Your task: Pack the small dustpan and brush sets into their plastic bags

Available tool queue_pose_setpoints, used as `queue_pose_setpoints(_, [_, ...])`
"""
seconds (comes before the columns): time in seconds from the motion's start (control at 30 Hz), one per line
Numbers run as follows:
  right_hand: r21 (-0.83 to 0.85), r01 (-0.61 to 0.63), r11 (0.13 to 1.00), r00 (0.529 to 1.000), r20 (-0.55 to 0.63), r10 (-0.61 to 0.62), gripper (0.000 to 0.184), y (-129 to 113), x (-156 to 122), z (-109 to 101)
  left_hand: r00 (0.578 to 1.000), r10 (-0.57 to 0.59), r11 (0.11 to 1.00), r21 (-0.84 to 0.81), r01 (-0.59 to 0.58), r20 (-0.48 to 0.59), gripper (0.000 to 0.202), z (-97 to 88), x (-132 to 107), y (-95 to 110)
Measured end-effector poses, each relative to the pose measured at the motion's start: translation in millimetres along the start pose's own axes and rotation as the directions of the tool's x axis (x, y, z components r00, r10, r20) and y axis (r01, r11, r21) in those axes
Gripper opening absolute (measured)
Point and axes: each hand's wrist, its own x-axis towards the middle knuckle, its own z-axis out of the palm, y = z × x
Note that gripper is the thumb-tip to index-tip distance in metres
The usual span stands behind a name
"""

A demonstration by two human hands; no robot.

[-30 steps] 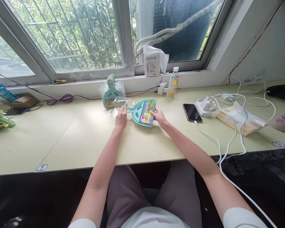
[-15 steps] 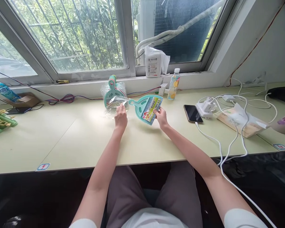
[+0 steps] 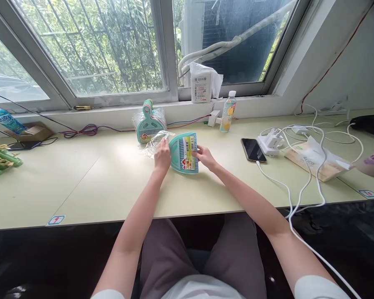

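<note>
A small teal plastic dustpan (image 3: 184, 153), with a little brush tucked inside and a bright paper label on the front, sits in the middle of the pale green desk (image 3: 90, 182), close to the person. It is tipped up on its edge between both hands.

The right hand (image 3: 205, 157) has its fingers closed on the right side of the small teal plastic dustpan and is holding it. The left hand (image 3: 162, 157) is at the left side, touching both the pan's rim and a crinkly clear plastic wrapper (image 3: 152, 143) that lies just beside it. Its fingers are curled, but I cannot tell if they grip the pan, the wrapper or both, because the hand hides that spot.

The dustpan looks light and stiff, so one hand could lift it. The plastic is smooth and may slip a bit. The flat sides or the rim look like good places to hold. The handle is hidden here. The wrapper looks thin, soft and floppy.

Behind them, a stack of teal dustpans in a clear bag (image 3: 148, 120) leans by the window wall. To the right lie a black phone (image 3: 252, 148), a white charger with white cables (image 3: 271, 139) and a small drink bottle (image 3: 227, 111).
</note>
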Motion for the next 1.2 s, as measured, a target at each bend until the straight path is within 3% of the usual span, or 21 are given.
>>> queue_pose_setpoints(0.17, [0.017, 0.009, 1.000, 0.996, -0.086, -0.007, 0.020, 6, 3, -1, 0.999, -0.002, 1.000, -0.002, 0.002, 0.038, 0.071, -0.8, -1, 1])
queue_pose_setpoints(0.3, [0.083, -0.001, 0.997, 0.981, -0.191, 0.017, 0.020, 11, 5, -3, 0.985, 0.121, 0.991, -0.070, -0.113, 0.120, 0.071, 1.9, -5, 10])
queue_pose_setpoints(0.43, [0.100, -0.005, 0.995, 0.977, -0.211, 0.026, 0.021, 13, 5, -3, 0.959, 0.251, 0.961, -0.151, -0.231, 0.131, 0.073, 2.5, -9, 18])
queue_pose_setpoints(0.63, [0.166, 0.015, 0.986, 0.977, -0.213, 0.021, 0.023, 10, 4, -3, 0.949, 0.316, 0.896, -0.335, -0.291, 0.020, 0.063, -5.6, -9, 19])
queue_pose_setpoints(0.77, [0.208, 0.069, 0.976, 0.975, -0.221, -0.021, 0.027, 11, 5, -5, 0.896, 0.392, 0.772, -0.456, -0.443, -0.207, 0.054, 4.2, -8, 18])
queue_pose_setpoints(0.83, [0.240, 0.086, 0.967, 0.971, -0.236, -0.027, 0.029, 14, 6, -6, 0.896, 0.271, 0.768, -0.483, -0.422, -0.351, 0.053, 9.8, -8, 19])
queue_pose_setpoints(0.9, [0.270, 0.109, 0.957, 0.966, -0.257, -0.038, 0.031, 16, 7, -7, 0.895, 0.021, 0.790, -0.541, -0.288, -0.446, 0.062, 10.3, -8, 19])
queue_pose_setpoints(0.93, [0.283, 0.124, 0.951, 0.962, -0.270, -0.045, 0.031, 16, 7, -8, 0.875, -0.138, 0.788, -0.587, -0.187, -0.465, 0.069, 8.2, -8, 19])
queue_pose_setpoints(1.0, [0.310, 0.152, 0.938, 0.953, -0.297, -0.056, 0.032, 16, 7, -9, 0.775, -0.449, 0.720, -0.694, 0.019, -0.445, 0.083, 0.5, -6, 17])
queue_pose_setpoints(1.07, [0.339, 0.175, 0.924, 0.946, -0.319, -0.062, 0.032, 14, 8, -11, 0.657, -0.668, 0.564, -0.813, 0.141, -0.349, 0.091, -8.2, -3, 13])
queue_pose_setpoints(1.1, [0.351, 0.182, 0.918, 0.944, -0.325, -0.063, 0.032, 14, 8, -11, 0.635, -0.726, 0.454, -0.877, 0.156, -0.263, 0.091, -11.5, -1, 10])
queue_pose_setpoints(1.13, [0.359, 0.186, 0.914, 0.943, -0.327, -0.064, 0.032, 13, 9, -12, 0.659, -0.738, 0.318, -0.936, 0.150, -0.146, 0.086, -13.7, 2, 8])
queue_pose_setpoints(1.2, [0.360, 0.184, 0.915, 0.945, -0.322, -0.064, 0.033, 13, 9, -13, 0.803, -0.584, 0.006, -0.989, 0.150, 0.118, 0.071, -13.9, 6, 6])
